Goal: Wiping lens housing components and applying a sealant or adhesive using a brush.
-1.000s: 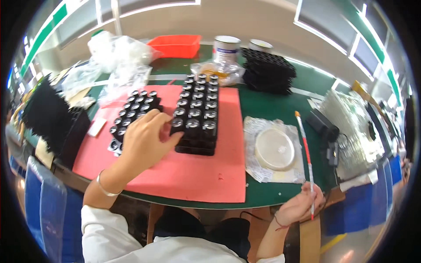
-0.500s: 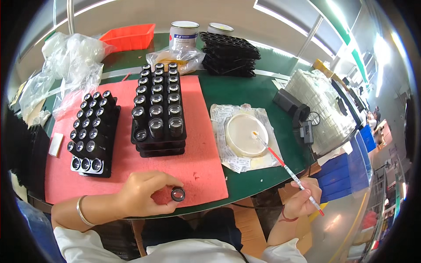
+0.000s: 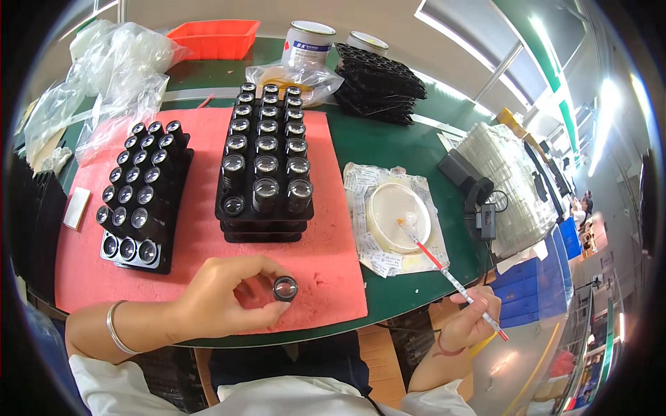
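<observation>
The small black lens barrel point(image 3: 285, 288) sits pinched between the thumb and fingertips of the left hand point(image 3: 225, 305), held just above the near edge of the red mat point(image 3: 201, 236), glass face turned up.

Largest first: the green tabletop point(image 3: 388, 149) carries that mat, and on it stand two black trays. The right tray point(image 3: 265, 170), stacked on others, holds rows of like lenses, with one pocket in its near row looking emptier than the rest, so this piece probably came from there. The left tray point(image 3: 139, 191) is also filled with lenses. By that reading the work is at an early stage: one piece is out and in hand, and nearly all the others are still seated in their pockets.

To the right of the mat a shallow white dish point(image 3: 397, 216) rests on crumpled paper. The right hand point(image 3: 472, 320), near the tabletop's near edge, is closed around a thin red-and-white swab stick point(image 3: 451, 279), whose tip reaches over the dish. The stick and the lens are well apart.
</observation>
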